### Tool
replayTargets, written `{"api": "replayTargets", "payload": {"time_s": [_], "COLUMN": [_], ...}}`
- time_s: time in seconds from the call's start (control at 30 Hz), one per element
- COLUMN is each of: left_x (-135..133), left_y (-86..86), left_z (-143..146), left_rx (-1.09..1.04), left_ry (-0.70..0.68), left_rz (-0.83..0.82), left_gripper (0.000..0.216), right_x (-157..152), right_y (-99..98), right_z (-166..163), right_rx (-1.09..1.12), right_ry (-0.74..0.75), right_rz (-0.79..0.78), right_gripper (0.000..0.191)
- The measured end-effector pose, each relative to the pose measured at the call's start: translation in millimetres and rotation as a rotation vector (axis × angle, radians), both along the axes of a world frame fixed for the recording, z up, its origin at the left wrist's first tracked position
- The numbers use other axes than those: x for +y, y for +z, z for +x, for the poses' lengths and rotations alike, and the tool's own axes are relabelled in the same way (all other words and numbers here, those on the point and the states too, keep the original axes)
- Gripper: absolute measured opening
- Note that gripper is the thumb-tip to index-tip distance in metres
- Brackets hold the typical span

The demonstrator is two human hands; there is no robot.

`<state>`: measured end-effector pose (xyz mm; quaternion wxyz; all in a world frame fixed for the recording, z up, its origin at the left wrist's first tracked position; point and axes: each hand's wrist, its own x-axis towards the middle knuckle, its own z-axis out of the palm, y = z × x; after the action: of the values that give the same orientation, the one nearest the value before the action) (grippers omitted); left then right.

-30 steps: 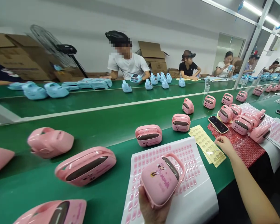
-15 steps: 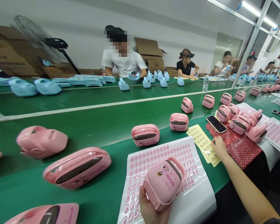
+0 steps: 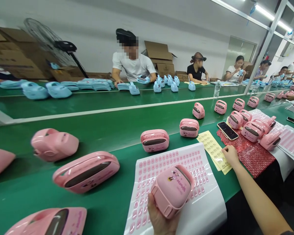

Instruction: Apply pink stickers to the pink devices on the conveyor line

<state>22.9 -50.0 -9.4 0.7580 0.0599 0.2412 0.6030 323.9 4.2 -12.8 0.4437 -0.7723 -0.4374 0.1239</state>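
Note:
My left hand (image 3: 159, 219) grips a pink toy case (image 3: 172, 190) with a cartoon print and a handle, held over a white sheet of pink stickers (image 3: 205, 205). My right hand (image 3: 230, 155) reaches out to the right, its fingertips pressed together on the edge of a stack of yellow label sheets (image 3: 213, 149). Whether anything is pinched between those fingers I cannot make out.
More pink cases (image 3: 86, 172) stand along the green belt (image 3: 107, 130), and a cluster (image 3: 256, 129) sits by a phone (image 3: 227, 130) on red bubble wrap (image 3: 256, 156). Across the belt, several people work with blue cases (image 3: 158, 87). A water bottle (image 3: 217, 88) stands beyond.
The case in my left hand has tilted and dropped a little lower. My right hand has stayed at the yellow labels. The view has shifted slightly.

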Motion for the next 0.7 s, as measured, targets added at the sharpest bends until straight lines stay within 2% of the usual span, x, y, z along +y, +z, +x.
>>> {"api": "replayTargets", "payload": {"time_s": [0.1, 0.2, 0.37, 0.5, 0.7], "left_x": [-2, -2, -3, -6, -7], "left_y": [5.9, 16.6, 53.3, 77.6, 82.2], "left_z": [4, 7, 10, 11, 11], "left_rx": [0.016, 0.052, 0.124, 0.149, 0.179], "left_ry": [0.008, 0.082, 0.159, 0.217, 0.215], "left_rz": [-0.006, -0.048, -0.167, -0.181, -0.213], "left_gripper": [0.041, 0.041, 0.038, 0.035, 0.033], "right_x": [-2, -4, -4, 0, -2], "right_y": [-0.3, -2.4, -4.0, -1.2, 2.2], "right_z": [-2, -1, 2, 1, -5], "right_rx": [-0.004, 0.016, 0.052, 0.028, -0.013], "right_ry": [0.014, 0.054, 0.056, 0.009, -0.016], "right_rz": [0.012, 0.017, -0.019, -0.044, -0.018], "right_gripper": [0.01, 0.013, 0.018, 0.015, 0.013]}}
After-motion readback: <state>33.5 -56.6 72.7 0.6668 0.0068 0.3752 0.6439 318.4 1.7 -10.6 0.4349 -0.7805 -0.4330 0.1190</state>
